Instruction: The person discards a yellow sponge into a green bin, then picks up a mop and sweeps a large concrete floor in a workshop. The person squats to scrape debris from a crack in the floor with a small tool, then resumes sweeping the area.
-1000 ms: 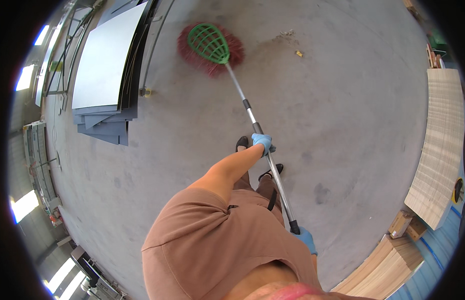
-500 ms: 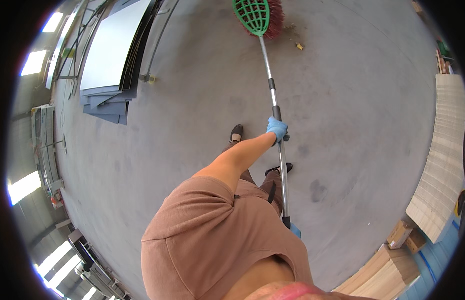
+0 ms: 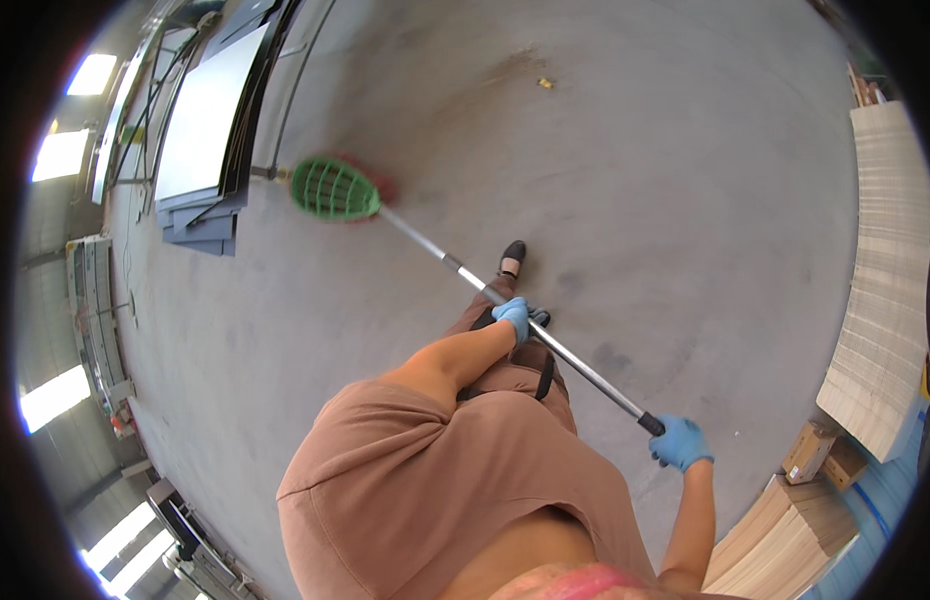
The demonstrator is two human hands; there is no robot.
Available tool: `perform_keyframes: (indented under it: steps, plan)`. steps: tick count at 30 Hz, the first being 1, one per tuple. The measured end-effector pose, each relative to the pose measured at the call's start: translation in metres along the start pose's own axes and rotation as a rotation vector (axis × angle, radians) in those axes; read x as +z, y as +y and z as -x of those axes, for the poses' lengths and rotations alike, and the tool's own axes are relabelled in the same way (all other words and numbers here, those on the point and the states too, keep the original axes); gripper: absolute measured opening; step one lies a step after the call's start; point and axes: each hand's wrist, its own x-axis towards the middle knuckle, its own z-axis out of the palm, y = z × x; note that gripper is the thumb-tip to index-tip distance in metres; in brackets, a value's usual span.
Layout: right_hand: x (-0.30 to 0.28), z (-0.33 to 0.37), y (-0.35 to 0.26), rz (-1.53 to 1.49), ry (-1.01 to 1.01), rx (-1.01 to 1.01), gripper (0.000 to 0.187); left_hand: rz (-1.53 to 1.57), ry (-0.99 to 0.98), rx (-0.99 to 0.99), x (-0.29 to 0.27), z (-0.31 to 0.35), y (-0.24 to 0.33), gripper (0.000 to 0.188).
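A long-handled broom (image 3: 589,372) slants from my right side up to the left, with a metal pole, a green lattice head and reddish bristles. The head (image 3: 335,190) is near the floor by the stack of panels, slightly blurred. My left hand (image 3: 515,318), in a blue glove, is wrapped round the middle of the pole in front of my legs. At the pole's black end, my right hand (image 3: 682,443), also blue-gloved, is closed on the grip. A small yellow scrap (image 3: 545,83) lies on the floor beyond, beside a smear of dust.
Dark and white sheet panels (image 3: 210,125) lean on a metal frame at the left. Stacked pale boards (image 3: 885,270) line the right side, with cardboard boxes (image 3: 809,450) and more boards (image 3: 780,540) nearer. Grey concrete floor (image 3: 685,180) stretches between them.
The broom head has swung from the far middle to the left and nearer, past the yellow scrap. My right hand has come out to the right with the handle end; my feet have shifted.
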Motion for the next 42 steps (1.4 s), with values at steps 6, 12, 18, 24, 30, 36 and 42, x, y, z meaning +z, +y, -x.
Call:
perform_keyframes:
  steps: [6, 12, 18, 24, 30, 36, 42]
  plan:
    - [-0.093, -0.026, -0.029, 0.366, 0.126, -0.072, 0.02, 0.09, 0.039, -0.221, 0.04, -0.022, -0.003, 0.014]
    - [-0.188, -0.018, 0.029, 0.15, 0.101, 0.191, 0.018, 0.066, 0.034, -0.202, 0.173, 0.048, -0.05, 0.021]
    - [-0.227, 0.018, 0.109, -0.114, 0.147, 0.453, 0.02, -0.189, -0.149, -0.097, 0.304, 0.117, -0.119, 0.01]
    - [-0.226, -0.02, 0.141, -0.473, 0.228, 0.44, 0.018, -0.56, -0.024, 0.044, 0.445, 0.145, -0.126, 0.026]
    - [-0.333, -0.121, 0.146, -0.623, 0.197, 0.356, 0.022, -0.694, -0.15, 0.057, 0.64, 0.141, -0.107, 0.045]
    - [-0.481, -0.192, 0.135, -0.889, 0.154, 0.147, 0.028, -0.747, -0.365, 0.248, 0.84, 0.136, -0.072, 0.033]
    - [-0.542, -0.216, 0.151, -0.823, 0.006, 0.027, 0.027, -0.683, -0.34, 0.418, 0.883, 0.172, -0.056, 0.032]
